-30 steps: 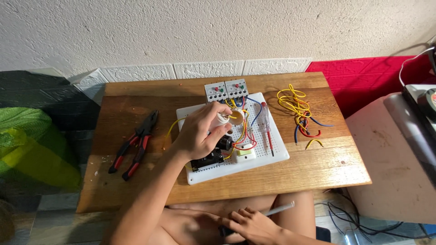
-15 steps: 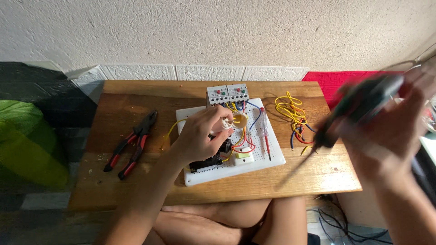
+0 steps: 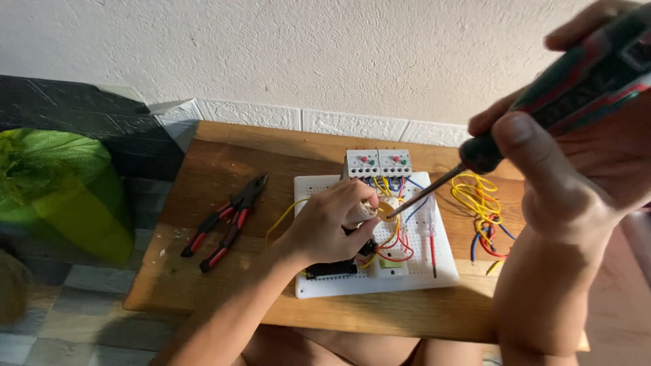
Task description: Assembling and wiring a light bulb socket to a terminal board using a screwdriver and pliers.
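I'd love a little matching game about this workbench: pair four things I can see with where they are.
Things:
1. pliers
2. screwdriver
3. loose wire bundle
4. white perforated board

Places:
A. on the table, right of the board
B. held in the right hand
C. under the left hand
D. on the table, left of the board

Pairs: 1-D, 2-B, 3-A, 4-C

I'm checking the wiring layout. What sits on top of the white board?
On the white board: two grey switch blocks, coloured wires, a red-handled tool. The left hand covers the middle parts.
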